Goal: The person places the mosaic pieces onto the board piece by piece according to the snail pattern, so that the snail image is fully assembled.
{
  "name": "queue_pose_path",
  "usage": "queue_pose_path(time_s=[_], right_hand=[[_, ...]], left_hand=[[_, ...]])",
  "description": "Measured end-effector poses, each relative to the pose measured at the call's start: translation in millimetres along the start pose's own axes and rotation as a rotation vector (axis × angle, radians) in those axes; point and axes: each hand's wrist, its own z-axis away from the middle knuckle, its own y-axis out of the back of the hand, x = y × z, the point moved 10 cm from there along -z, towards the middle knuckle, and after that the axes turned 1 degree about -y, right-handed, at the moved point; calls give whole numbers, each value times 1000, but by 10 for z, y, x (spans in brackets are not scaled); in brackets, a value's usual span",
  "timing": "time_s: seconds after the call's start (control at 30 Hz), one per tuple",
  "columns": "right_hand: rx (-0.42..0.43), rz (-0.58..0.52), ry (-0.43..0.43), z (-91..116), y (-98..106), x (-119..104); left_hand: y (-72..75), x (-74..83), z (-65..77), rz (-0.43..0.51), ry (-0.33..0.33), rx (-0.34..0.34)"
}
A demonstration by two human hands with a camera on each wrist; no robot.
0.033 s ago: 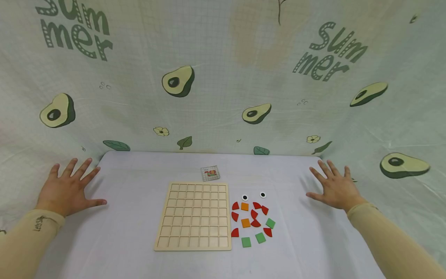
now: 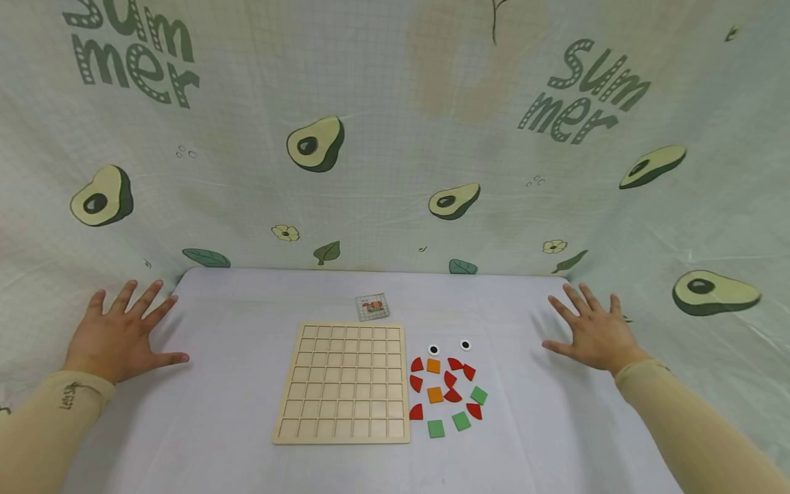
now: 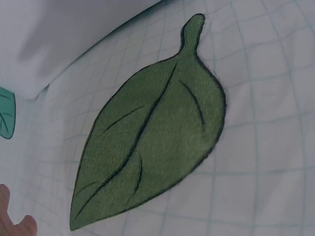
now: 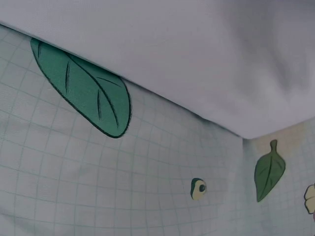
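My left hand point(image 2: 120, 336) is spread with straight fingers at the table's left edge, holding nothing. Over the right edge my right hand point(image 2: 595, 333) is spread the same way, also holding nothing. Between them lies a wooden grid board point(image 2: 345, 383) with bare square cells. Right of the board are several red quarter-circle pieces point(image 2: 416, 412), two orange squares point(image 2: 435, 394), three green squares point(image 2: 436, 429) and two white discs with black centres point(image 2: 434, 350). Behind the board lies a small picture card point(image 2: 373, 307). Only fingertips point(image 3: 24, 227) of the left hand show in its wrist view.
A white-covered table point(image 2: 234, 412) bears all the pieces. Around its back and sides hangs a pale curtain point(image 2: 382, 89) printed with avocados, leaves and lettering. The left wrist view faces a large printed leaf point(image 3: 147, 128); the right wrist view shows the table's edge and curtain.
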Motion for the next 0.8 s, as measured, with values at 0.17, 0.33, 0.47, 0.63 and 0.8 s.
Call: queue_pose_path(time_s=[0.17, 0.33, 0.47, 0.63, 0.8], right_hand=[[-16, -5, -5, 20, -1, 17], [-46, -2, -5, 40, -4, 18], [-54, -6, -1, 37, 20, -22], [-48, -65, 11, -19, 45, -169], [-27, -114, 23, -95, 90, -404]], left_hand=[[21, -15, -10, -9, -4, 10], [45, -26, -9, -18, -5, 11], [54, 6, -12, 6, -5, -1], [21, 114, -25, 60, 4, -31], [-25, 358, -72, 103, 9, -45]])
